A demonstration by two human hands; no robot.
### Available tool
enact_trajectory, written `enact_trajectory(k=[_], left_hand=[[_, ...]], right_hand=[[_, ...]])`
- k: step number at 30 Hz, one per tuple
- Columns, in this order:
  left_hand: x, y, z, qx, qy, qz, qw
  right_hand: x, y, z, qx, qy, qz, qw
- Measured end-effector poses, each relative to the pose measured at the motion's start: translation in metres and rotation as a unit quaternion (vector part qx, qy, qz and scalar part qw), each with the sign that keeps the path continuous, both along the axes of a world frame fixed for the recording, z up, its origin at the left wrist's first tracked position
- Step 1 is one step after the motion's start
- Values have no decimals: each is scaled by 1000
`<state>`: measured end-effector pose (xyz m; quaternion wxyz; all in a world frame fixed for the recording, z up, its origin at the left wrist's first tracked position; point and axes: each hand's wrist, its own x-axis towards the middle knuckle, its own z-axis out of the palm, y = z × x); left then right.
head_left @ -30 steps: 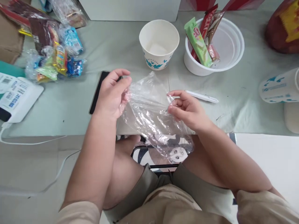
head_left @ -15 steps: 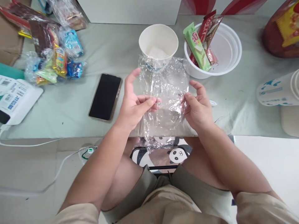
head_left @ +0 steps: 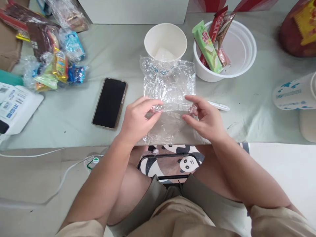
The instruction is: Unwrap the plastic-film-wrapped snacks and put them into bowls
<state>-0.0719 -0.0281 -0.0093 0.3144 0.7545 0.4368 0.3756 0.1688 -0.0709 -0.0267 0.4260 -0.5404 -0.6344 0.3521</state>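
Observation:
A crinkled clear plastic bag (head_left: 170, 84) lies flat along the table in front of me, its far end against a white paper cup (head_left: 165, 41) with something whitish inside. My left hand (head_left: 140, 118) pinches the bag's left side, thumb and forefinger nearly together. On the other side, my right hand (head_left: 204, 117) has thumb and forefinger apart, while its curled fingers hold a bunched bit of the film. The near part of the bag reaches the table edge. Beside my right hand rests a slim white object (head_left: 219, 106), partly hidden by the hand.
A white plastic bowl (head_left: 250, 62) holds several wrapped snacks. A phone (head_left: 110, 102) lies left of my hands. Wrapped snacks (head_left: 58, 65) are heaped at the far left. Paper cups (head_left: 293, 93) lie at right, below a dark red jar (head_left: 293, 36). A white box (head_left: 135, 11) stands behind.
The bag has been lowered and lies flatter on the table. Both hands have come nearer to me; the right thumb and forefinger have parted. More of the slim white object shows.

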Motion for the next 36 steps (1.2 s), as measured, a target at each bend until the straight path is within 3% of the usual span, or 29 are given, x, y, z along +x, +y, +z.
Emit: enact_trajectory(k=[3, 7, 10, 13, 16, 18, 23, 26, 30, 36], left_hand=[[1, 1, -3, 32, -4, 17, 999], [0, -2, -1, 86, -2, 33, 996], [0, -5, 0, 67, -50, -29, 996], [4, -8, -5, -46, -156, -99, 982], [8, -8, -8, -205, -179, -75, 959], [9, -5, -6, -258, -170, -46, 950], [15, 1, 0, -277, -260, -12, 925], [19, 1, -2, -315, -304, 13, 899], [20, 0, -6, -291, -312, 41, 904], [10, 2, -4, -362, -256, -23, 896]], right_hand=[[-2, 1, -1, 65, -90, -19, 994], [-3, -1, 4, 127, -82, -62, 987], [-5, -4, 7, 45, 32, -27, 998], [-11, -5, 6, -43, 184, -24, 982], [-14, -1, 2, -63, 250, -56, 965], [-13, 3, -1, -68, 250, -76, 963], [-7, 6, -5, -120, 284, -83, 947], [-10, 3, -2, -168, 320, -25, 932], [-15, 1, 5, -238, 278, 58, 929], [-10, 2, 6, -240, 275, 6, 931]])
